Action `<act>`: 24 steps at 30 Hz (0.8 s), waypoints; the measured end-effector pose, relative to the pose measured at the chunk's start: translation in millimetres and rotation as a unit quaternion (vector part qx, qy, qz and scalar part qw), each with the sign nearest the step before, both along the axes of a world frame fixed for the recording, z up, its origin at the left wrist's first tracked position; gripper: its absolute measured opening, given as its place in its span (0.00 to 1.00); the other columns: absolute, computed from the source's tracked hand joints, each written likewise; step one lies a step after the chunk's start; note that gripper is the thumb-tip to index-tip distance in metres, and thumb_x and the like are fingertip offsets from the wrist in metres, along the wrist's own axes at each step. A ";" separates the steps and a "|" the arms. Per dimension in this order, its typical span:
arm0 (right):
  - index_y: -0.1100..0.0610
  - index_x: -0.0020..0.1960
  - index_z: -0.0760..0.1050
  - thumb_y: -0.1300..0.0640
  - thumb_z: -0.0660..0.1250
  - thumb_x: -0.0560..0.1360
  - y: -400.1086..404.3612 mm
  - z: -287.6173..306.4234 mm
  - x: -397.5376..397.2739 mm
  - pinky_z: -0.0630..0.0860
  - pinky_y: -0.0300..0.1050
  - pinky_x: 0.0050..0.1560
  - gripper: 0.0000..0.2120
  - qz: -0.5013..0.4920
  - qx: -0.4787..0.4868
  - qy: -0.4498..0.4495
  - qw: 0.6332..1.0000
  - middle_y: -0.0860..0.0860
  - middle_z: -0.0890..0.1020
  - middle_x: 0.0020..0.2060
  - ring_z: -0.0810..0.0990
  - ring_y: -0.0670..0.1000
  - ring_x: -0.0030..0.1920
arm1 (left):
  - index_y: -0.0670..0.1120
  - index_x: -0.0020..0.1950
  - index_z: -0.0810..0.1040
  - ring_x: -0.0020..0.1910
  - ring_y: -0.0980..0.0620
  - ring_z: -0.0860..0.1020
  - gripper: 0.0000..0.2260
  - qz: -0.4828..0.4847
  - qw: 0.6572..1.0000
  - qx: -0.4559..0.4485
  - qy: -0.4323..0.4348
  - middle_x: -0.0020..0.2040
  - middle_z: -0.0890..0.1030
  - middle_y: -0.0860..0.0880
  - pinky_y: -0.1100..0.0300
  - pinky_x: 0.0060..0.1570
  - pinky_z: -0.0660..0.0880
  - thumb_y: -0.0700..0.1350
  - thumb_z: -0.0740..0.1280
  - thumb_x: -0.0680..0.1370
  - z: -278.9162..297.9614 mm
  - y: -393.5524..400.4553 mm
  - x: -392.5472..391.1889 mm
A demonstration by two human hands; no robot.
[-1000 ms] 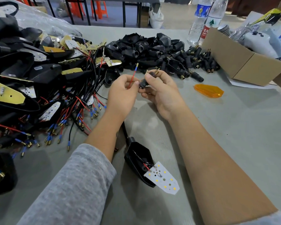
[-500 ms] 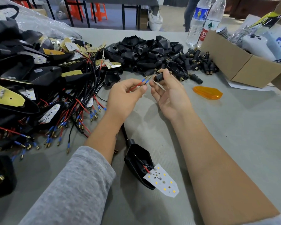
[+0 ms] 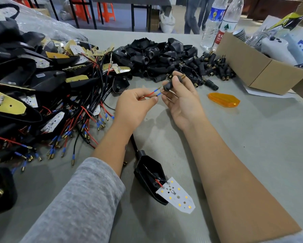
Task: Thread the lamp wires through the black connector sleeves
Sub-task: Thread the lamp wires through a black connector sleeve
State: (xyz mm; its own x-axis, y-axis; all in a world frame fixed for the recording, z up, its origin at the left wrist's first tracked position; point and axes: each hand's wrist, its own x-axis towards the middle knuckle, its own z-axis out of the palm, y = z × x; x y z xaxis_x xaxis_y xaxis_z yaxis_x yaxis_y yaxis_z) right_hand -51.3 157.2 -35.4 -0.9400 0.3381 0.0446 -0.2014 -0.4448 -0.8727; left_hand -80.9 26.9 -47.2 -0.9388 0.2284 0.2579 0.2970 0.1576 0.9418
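My left hand (image 3: 135, 104) pinches two lamp wires (image 3: 151, 93), one red and one black, both with blue ends and brass tips. The tips point right at the mouth of a black connector sleeve (image 3: 170, 84) with a brass threaded end, which my right hand (image 3: 182, 100) holds between thumb and fingers. Tips and sleeve mouth are almost touching. The wires run down under my left wrist to a black lamp housing (image 3: 147, 172) with a white LED board (image 3: 177, 195), lying on the table between my forearms.
A heap of wired lamp housings (image 3: 42, 95) fills the left side. Loose black housings and sleeves (image 3: 173, 58) are piled at the back. An orange lens (image 3: 223, 99) lies right of my hands, near a cardboard box (image 3: 263, 71) and water bottles (image 3: 217, 23).
My right hand has turned the sleeve so its open end faces the wires. My left hand has brought both wire tips together and moved them up to the sleeve mouth.
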 end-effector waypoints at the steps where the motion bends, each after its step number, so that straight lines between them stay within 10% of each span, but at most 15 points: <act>1: 0.51 0.54 0.75 0.59 0.62 0.81 0.2 -0.8 0.1 0.76 0.40 0.43 0.05 0.001 -0.001 0.001 1.000 0.50 0.81 0.39 0.80 0.48 0.38 | 0.55 0.37 0.82 0.28 0.54 0.64 0.09 0.000 1.000 -0.011 0.001 0.28 0.69 0.49 0.62 0.31 0.61 0.42 0.73 0.74 -1.3 -0.1 0.0; 24: 0.51 0.53 0.73 0.59 0.62 0.81 -2.1 1.3 2.9 0.73 0.40 0.50 0.04 0.041 0.048 0.009 0.998 0.50 0.84 0.45 0.80 0.47 0.45 | 0.50 0.37 0.74 0.30 0.56 0.72 0.11 0.042 0.999 -0.009 -0.014 0.31 0.76 0.50 0.60 0.36 0.71 0.47 0.68 0.79 1.5 -0.2 -0.8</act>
